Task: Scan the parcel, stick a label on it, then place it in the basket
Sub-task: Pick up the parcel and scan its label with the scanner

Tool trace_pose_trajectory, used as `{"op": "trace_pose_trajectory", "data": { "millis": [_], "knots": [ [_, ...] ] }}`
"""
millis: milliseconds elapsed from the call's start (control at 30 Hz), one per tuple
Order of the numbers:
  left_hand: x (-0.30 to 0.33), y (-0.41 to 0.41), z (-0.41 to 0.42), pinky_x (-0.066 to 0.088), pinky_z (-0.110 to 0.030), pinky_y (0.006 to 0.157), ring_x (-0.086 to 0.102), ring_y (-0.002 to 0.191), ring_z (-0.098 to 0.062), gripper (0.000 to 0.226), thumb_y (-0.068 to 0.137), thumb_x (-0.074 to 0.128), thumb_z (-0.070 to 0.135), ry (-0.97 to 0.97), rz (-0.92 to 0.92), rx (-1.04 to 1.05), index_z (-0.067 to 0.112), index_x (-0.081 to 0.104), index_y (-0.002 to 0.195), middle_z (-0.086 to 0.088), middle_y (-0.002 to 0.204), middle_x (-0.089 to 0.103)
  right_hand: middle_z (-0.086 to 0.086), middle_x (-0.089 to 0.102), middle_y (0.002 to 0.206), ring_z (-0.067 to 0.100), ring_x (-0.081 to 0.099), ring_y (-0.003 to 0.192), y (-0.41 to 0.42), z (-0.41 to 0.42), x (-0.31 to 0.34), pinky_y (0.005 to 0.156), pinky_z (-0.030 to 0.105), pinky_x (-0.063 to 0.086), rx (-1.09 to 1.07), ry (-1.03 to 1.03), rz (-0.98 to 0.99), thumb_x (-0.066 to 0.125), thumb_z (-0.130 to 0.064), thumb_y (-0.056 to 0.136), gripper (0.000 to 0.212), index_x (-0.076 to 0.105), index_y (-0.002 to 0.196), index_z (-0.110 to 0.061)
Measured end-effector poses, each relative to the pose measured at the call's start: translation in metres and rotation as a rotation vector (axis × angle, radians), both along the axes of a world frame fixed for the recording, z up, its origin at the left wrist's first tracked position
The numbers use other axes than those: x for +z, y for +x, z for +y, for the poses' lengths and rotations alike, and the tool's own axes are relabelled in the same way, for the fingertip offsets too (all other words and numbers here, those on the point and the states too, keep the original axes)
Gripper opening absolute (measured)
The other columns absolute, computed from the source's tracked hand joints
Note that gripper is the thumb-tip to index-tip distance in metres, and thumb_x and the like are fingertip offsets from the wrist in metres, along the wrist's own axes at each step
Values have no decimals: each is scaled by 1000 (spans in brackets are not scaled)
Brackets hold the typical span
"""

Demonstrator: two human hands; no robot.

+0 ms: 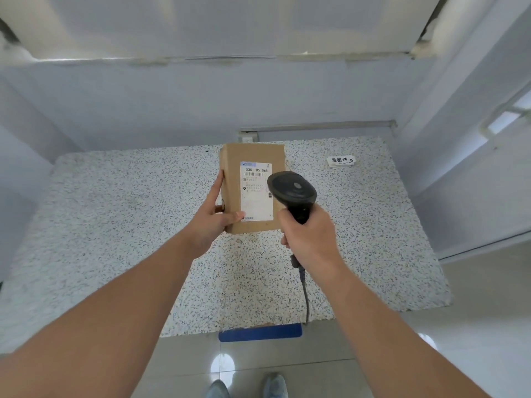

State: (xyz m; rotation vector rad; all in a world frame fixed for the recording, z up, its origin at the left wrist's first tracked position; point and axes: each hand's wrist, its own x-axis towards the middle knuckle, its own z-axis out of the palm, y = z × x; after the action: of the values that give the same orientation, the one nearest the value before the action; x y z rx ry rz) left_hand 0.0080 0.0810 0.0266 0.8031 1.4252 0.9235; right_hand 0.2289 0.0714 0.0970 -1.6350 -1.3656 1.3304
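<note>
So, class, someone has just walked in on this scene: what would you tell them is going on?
A person stands at a speckled counter. Their left hand holds a brown cardboard parcel up, its printed shipping label facing them. Their right hand grips a black corded barcode scanner, its head aimed at that label. A small white sticker lies on the counter behind. No basket is in view.

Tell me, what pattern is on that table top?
The table top is white, speckled with small dark flecks; the head view shows it.
</note>
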Motion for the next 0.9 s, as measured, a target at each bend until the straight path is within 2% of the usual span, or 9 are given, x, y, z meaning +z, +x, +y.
{"op": "trace_pose_trajectory", "data": {
  "millis": [133,300,400,533,567,767,900],
  "knots": [
    [0,-1,-8,54,-56,103,61,125,-35,110,88,77,1,2,8,3,71,19,149,-14,140,58,0,63,70,35,74,74,-2,-3,-1,58,31,55,-12,1,-18,67,-26,92,16,64,91,-10],
    [-1,-2,-18,55,-55,102,63,121,-33,108,90,74,-1,-6,4,9,66,17,153,-12,137,61,15,72,79,18,66,65,-8,-5,-5,60,32,57,2,0,-37,67,-26,91,17,66,93,-9],
    [-3,-5,-22,54,-54,102,63,122,-33,109,89,75,-1,-13,0,13,66,17,153,-11,137,61,7,68,73,17,65,65,-10,-7,-6,59,30,56,13,-9,-39,66,-25,90,17,66,92,-8],
    [-4,-6,-25,54,-55,103,62,123,-34,109,88,76,0,-13,5,20,68,19,151,-12,138,60,4,65,72,17,65,66,-12,-12,-6,66,46,63,37,-25,-38,65,-25,92,18,65,93,-7],
    [-4,-6,-25,54,-55,102,62,122,-34,109,88,76,0,-12,7,26,68,19,151,-12,137,59,4,65,71,18,65,66,-12,-13,-6,67,46,63,43,-27,-37,65,-25,92,18,65,93,-7],
    [3,-5,-24,56,-52,100,61,122,-34,108,89,76,2,-5,25,34,68,19,151,-12,136,58,5,63,68,15,62,62,-10,-16,-1,58,29,52,53,-65,-29,63,-25,95,24,65,93,-1],
    [6,-4,-24,58,-48,95,60,122,-33,107,89,76,2,11,34,29,69,19,151,-11,137,56,5,64,66,13,61,58,-10,-19,-1,55,27,52,59,-66,-41,63,-26,95,25,67,92,-2]
  ]
}}
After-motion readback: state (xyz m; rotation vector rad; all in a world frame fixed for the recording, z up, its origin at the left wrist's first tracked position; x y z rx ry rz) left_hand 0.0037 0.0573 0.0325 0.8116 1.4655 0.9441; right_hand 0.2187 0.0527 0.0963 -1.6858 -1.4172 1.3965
